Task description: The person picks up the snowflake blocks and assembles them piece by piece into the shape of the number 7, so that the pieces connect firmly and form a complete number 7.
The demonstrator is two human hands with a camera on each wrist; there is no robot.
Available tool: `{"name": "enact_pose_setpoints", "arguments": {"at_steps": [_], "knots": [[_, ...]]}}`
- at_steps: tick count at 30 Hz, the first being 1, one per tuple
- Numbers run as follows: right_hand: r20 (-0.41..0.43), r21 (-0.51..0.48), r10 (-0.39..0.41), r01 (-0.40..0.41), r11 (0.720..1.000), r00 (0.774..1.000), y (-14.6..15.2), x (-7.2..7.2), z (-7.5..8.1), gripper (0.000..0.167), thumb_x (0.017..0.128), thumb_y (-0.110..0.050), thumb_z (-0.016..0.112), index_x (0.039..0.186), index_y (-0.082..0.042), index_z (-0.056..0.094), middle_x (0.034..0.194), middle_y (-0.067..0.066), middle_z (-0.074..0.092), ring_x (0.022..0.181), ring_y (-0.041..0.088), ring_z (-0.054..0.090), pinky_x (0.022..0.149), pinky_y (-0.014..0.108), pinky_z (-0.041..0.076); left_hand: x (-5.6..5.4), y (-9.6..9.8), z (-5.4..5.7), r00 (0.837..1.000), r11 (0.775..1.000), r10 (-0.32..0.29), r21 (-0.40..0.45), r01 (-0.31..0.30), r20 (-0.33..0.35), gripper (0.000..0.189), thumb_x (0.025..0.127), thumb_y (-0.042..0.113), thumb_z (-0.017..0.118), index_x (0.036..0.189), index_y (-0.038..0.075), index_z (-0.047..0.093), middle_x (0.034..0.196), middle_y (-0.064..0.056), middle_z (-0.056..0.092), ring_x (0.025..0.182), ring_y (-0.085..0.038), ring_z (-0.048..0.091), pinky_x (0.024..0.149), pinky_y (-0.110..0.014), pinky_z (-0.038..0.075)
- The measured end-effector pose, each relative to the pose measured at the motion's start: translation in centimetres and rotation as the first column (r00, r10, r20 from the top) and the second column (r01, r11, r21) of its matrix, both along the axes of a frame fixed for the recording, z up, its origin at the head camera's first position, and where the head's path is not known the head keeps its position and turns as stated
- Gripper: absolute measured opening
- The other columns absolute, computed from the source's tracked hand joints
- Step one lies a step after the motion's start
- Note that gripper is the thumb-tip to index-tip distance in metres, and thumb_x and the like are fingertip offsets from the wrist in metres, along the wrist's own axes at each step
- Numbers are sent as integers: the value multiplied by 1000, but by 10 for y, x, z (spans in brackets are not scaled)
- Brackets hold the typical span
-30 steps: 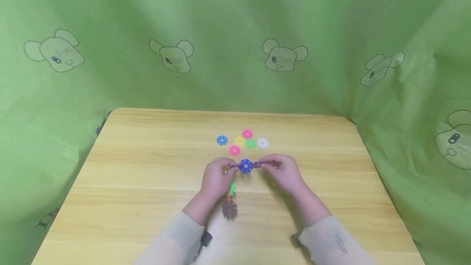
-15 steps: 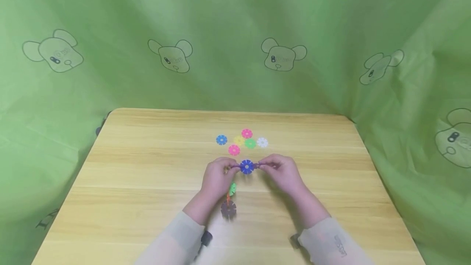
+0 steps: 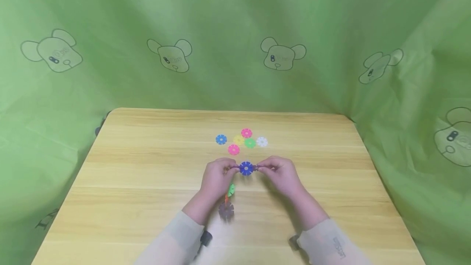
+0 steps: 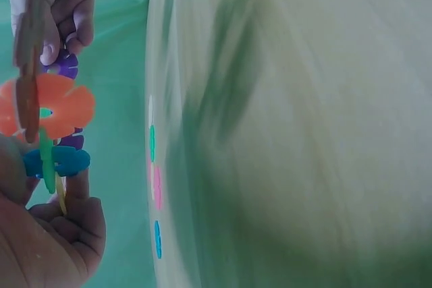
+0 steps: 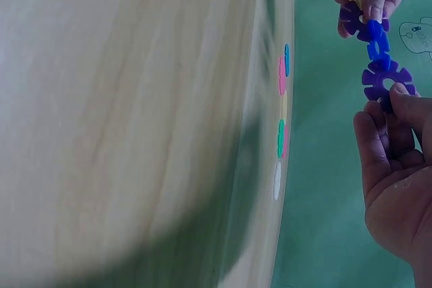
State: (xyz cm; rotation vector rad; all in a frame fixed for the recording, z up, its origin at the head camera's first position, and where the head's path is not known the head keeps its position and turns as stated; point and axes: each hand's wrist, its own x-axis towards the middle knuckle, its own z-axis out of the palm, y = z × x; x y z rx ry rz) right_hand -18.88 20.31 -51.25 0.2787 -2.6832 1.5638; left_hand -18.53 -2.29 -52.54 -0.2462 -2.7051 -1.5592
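Note:
Notched plastic snowflake discs are joined into a chain held up between both hands. My left hand [image 3: 218,178] pinches a purple disc [image 5: 351,19] in the chain. From the left hand's side hang a teal-blue disc [image 4: 71,160], a green disc [image 3: 231,190], an orange disc [image 4: 67,104] and a brown disc [image 3: 226,211]. A dark blue disc [image 3: 246,168] sits between the two hands. On its other side, my right hand [image 3: 281,175] pinches a second purple disc [image 5: 374,80] between thumb and fingers. Something dark blue shows under the right thumb, mostly hidden.
Beyond the hands, loose discs lie flat on the wooden table [image 3: 147,175]: blue [image 3: 221,139], yellow [image 3: 238,140], green [image 3: 250,143], white [image 3: 262,141], and two pink, one nearer [image 3: 233,149] and one farther [image 3: 246,133]. A green curtain [image 3: 220,89] surrounds the table.
The hanging brown end has swung slightly left. My right hand has shifted a little left and toward me, while both hands keep their pinch on the chain.

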Motion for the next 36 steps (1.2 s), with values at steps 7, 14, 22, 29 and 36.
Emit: {"name": "enact_pose_setpoints", "arguments": {"at_steps": [7,14,22,29,36], "knots": [[-4,-1,-13,13,1000,1000,-4,2,-1,11,89,3,80,95,-6,81,94,5,79,91,23,73,81,27,61,1,0,0,1000,1000,-9,-10,8,-20,10,97,13,77,103,7,80,120,-12,77,120,-31,70,108,-45,53],[1,-9,-24,24,1000,1000,-4,4,-2,12,88,4,80,94,-6,81,94,6,79,91,24,73,81,27,62,1,0,0,999,999,-27,-24,26,-31,8,97,13,77,102,8,81,121,-11,76,119,-31,70,108,-45,54],[9,-24,-35,36,999,999,-6,7,-3,11,88,5,80,95,-5,81,96,8,79,93,26,73,80,26,62,0,-2,1,997,997,-47,-62,43,-56,10,97,14,77,104,8,80,118,-9,77,116,-28,71,105,-43,56],[-43,-32,-76,75,997,996,-9,10,-5,11,89,5,80,95,-4,80,96,9,78,92,26,73,79,26,63,-2,1,6,990,980,-103,-182,85,-95,16,96,18,79,111,12,79,132,-6,72,127,-29,63,113,-48,48],[-96,-52,-64,59,997,993,-20,14,-6,11,88,5,81,93,-5,81,94,7,78,91,25,73,77,27,63,-1,10,10,970,962,-145,-258,92,-194,16,93,26,84,106,17,83,126,0,74,117,-24,64,102,-47,51]]}}
